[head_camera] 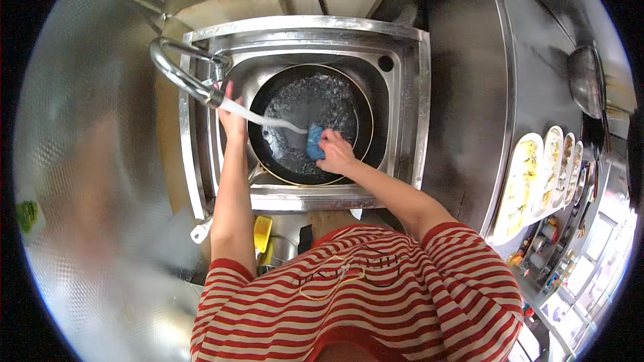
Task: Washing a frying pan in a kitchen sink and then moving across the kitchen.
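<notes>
A dark frying pan (287,161) with a pale rim lies in the stainless steel sink (302,203), with water spread over its inside. My right hand (336,152) presses a blue scrubbing pad (315,142) against the pan's inner surface. From the chrome faucet (176,75) a stream of water (261,119) runs into the pan beside the pad. My left hand (232,118) is by the spout's mouth at the sink's left side. The spout and water partly cover its fingers, so its grip is unclear.
A white handle end (200,232) with a hole sticks out past the sink's front left corner. Below are a yellow utensil (262,234) and a metal pot (282,251). Long white trays of food (520,181) stand on the right, near a metal wok (586,82).
</notes>
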`<state>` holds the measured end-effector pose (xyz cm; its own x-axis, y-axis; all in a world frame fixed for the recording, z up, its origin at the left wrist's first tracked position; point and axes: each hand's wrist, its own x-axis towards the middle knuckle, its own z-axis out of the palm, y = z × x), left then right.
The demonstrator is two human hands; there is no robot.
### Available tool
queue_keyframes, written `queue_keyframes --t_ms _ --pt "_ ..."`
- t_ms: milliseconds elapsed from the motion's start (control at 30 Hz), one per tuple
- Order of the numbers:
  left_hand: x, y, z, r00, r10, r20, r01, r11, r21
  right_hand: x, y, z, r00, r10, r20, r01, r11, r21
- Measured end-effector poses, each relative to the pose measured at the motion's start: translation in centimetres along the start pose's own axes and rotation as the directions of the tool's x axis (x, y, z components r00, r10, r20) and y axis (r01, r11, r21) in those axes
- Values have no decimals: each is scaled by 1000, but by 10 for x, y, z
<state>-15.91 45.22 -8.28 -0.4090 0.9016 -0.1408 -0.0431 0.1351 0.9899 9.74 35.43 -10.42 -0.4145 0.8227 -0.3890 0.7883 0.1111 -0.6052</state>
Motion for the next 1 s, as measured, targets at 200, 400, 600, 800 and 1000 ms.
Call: queue_keyframes --t_ms 200,400,600,800,1000 --pt "47 21 15 949 -158 -273 75 953 -293 35 18 -14 984 144 -103 -124 976 178" --pt "58 -24 -45 955 -276 -107 215 895 -391 23 46 -44 946 135 293 -287 -67 956" --pt "17 15 -24 979 179 98 -199 946 256 -2 16 -85 940 190 283 -233 -246 941" --pt "-73 -43 -71 865 -427 265 224 799 558 -3 12 -85 865 454 -213 -112 588 801" --pt "-58 -29 -75 80 -940 333 648 303 699 -10 11 -80 717 562 -411 -110 675 730"
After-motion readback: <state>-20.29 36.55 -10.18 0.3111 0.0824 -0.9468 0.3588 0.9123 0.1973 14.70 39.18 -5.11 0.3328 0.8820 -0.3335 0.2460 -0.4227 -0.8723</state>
